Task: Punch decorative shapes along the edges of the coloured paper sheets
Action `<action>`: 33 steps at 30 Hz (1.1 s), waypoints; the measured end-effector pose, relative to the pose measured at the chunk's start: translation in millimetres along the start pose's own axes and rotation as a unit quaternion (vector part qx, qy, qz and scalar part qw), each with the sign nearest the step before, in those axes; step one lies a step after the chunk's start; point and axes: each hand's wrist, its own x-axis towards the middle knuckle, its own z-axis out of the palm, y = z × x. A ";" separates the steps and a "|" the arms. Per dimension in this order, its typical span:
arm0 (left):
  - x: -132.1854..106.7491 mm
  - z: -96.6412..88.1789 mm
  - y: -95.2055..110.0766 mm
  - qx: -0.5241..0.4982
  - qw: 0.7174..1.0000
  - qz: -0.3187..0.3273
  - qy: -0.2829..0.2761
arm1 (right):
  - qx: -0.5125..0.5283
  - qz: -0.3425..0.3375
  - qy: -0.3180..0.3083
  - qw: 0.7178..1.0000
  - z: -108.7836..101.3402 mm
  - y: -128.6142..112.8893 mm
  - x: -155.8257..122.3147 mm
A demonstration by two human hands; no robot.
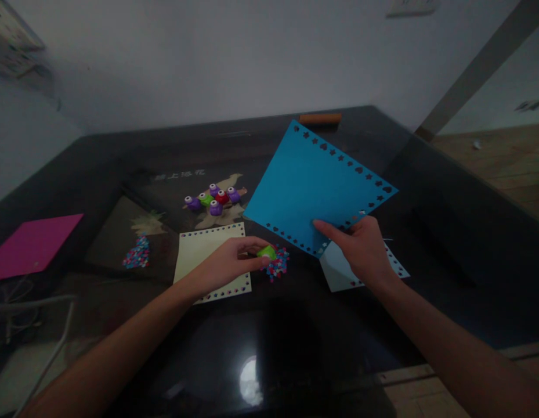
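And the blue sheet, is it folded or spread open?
Spread open: the blue sheet shows one broad, flat face, held in the right hand, with cut-out shapes along several edges and no visible fold.

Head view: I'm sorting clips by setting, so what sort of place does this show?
Probably an indoor craft spot, perhaps at home: a dark glossy table against a plain wall, and blue paper with star and heart shapes cut along its edges.

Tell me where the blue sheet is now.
In the head view, the blue sheet is right of centre, held by the right hand, partly in front of a pale sheet, with a confetti pile below its lower-left edge.
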 end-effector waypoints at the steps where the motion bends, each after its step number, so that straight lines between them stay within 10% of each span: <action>1: 0.4 0.0 0.0 0.003 1.000 -0.002 -0.009 | -0.001 -0.002 0.001 1.000 0.0 0.0 0.0; 17: -6.0 -8.7 7.7 0.089 0.992 0.000 -0.094 | 0.007 -0.001 0.010 1.000 0.7 -0.6 -0.2; 33: -11.1 -15.6 7.7 0.210 0.975 0.032 -0.066 | 0.016 -0.015 0.009 1.000 0.6 -3.4 0.9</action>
